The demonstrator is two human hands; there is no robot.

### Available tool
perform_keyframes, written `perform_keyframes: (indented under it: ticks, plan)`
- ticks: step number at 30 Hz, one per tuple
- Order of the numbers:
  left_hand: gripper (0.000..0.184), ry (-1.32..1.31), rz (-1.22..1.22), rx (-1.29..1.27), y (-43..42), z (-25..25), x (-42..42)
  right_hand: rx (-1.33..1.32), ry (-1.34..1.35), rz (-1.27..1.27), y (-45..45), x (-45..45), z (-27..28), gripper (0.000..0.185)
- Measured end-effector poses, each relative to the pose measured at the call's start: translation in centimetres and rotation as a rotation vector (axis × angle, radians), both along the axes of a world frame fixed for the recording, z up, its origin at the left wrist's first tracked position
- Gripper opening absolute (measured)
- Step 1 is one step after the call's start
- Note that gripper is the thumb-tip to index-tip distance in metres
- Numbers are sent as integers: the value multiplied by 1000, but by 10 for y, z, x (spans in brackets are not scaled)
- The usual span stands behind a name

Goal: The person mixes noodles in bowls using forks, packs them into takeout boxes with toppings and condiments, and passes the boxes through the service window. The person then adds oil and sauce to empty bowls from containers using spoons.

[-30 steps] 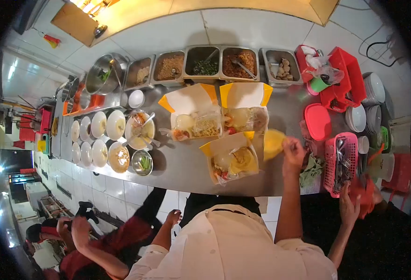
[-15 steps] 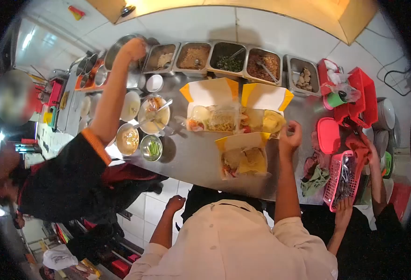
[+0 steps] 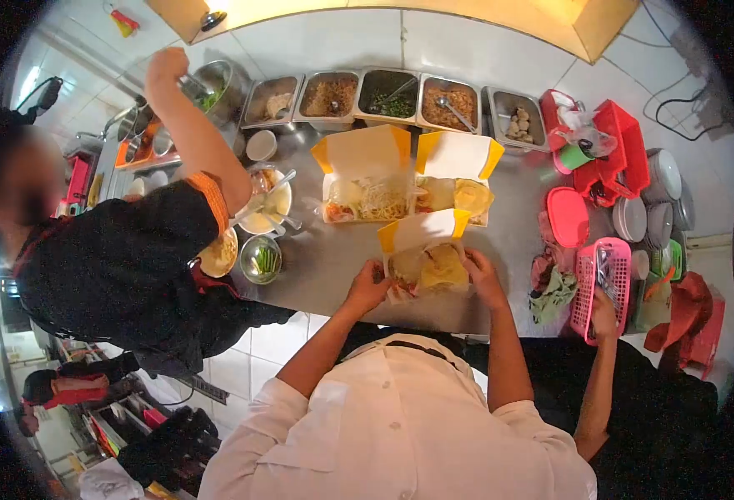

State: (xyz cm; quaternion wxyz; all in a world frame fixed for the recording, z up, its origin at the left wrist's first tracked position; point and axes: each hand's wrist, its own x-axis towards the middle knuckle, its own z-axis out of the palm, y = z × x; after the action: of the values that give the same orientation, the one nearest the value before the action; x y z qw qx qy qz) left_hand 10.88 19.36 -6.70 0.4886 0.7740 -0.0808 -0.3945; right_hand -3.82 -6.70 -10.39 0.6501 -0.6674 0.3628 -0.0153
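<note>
White tiles (image 3: 338,52) line the wall behind the steel counter (image 3: 333,258).

The nearest takeout box (image 3: 423,232) stands open near the front edge of the steel table (image 3: 329,271), its white, yellow-cornered lid raised — flat yellow food inside. Two similar open boxes (image 3: 365,158) sit side by side behind it.

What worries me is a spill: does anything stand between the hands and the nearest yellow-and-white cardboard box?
Nothing visible does: the left hand and right hand are at opposite sides of that open cardboard box.
</note>
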Motion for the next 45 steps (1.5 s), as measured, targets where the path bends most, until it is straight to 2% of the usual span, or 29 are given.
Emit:
perform_keyframes:
  ticks: [2,4,5,7,8,10,12,14,17,18,20,24,26,28,30,32,34,38,41,43,45]
  plan:
    - [34,58,36,38,-1,-5,-1,6,-1,-31,4,-6,-11,41]
    - [35,-127,61,-39,4,-33,0,-104,11,24,10,-8,-12,40]
    - [35,-124,59,-40,6,-39,0,-105,15,22,12,-9,-8,40]
    - [36,-176,-19,19,3,-30,5,-295,183,165,18,-1,20,39]
    - [36,-184,-19,11,2,-23,6,-303,176,162,17,-1,16,39]
    - [36,-255,-122,171,-3,2,8,-480,203,261,12,-2,4,38]
    - [35,-328,-66,-9,-1,-36,8,-413,-4,181,15,-4,4,36]
    - [30,-312,-114,75,-5,-1,9,-211,121,142,22,4,49,35]
    - [24,-384,-104,49,-3,-22,9,-352,108,177,12,5,20,26]
    - [24,-399,-103,38,-7,-10,13,-364,95,173,12,4,23,26]
    - [20,-320,-148,72,-9,23,8,-449,29,189,17,-2,29,30]
    - [22,-262,-108,79,-11,35,8,-541,-174,124,12,-13,14,27]
    - [26,-280,-123,-62,-12,48,4,-502,-110,138,4,-21,14,28]
    - [28,-251,-122,-24,-16,56,7,-471,-28,131,4,-22,30,29]
    - [29,-221,-136,-1,-19,57,8,-552,-164,102,0,-17,55,27]
    - [28,-142,-71,-119,-20,49,7,-607,-194,122,-1,-14,75,27]
    - [29,-104,-48,-134,-18,46,8,-491,-193,94,-3,-11,86,27]
    - [32,116,-41,-149,-13,55,9,-492,-136,131,-6,-8,93,27]
    - [35,160,1,-204,-9,30,9,-445,-125,106,5,8,108,28]
    - [36,251,58,-197,-9,67,7,-300,-68,86,10,10,122,29]
    - [38,325,115,-197,-9,94,12,-324,-104,70,7,9,115,30]
